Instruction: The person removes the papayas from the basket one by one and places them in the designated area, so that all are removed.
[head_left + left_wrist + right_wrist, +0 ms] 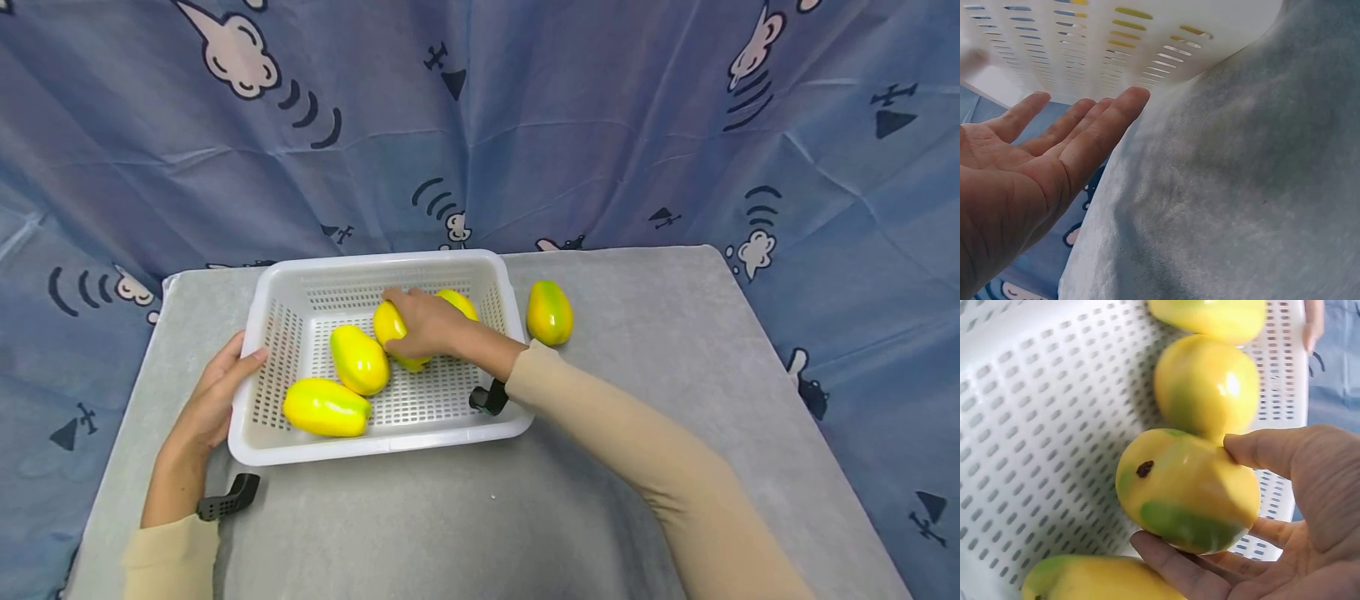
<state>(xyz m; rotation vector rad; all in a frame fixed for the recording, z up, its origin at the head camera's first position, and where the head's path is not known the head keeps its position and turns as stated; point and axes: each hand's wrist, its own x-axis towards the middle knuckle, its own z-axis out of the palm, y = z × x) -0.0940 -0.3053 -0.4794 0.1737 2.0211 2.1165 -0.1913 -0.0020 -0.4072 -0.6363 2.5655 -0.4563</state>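
While left fingers (1100,137) extend straight at the white basket (382,443), right fingers (1175,565) grip a yellow fruit (1188,487).

L hand (213,397) w/ fingers (1105,130) straight; R hand (426,323) curled.

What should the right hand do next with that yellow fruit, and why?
I'd guess the right hand should gently let go. The yellow fruit it grips is already inside the white basket, next to another fruit, while the lone fruit lies outside on the gray table.
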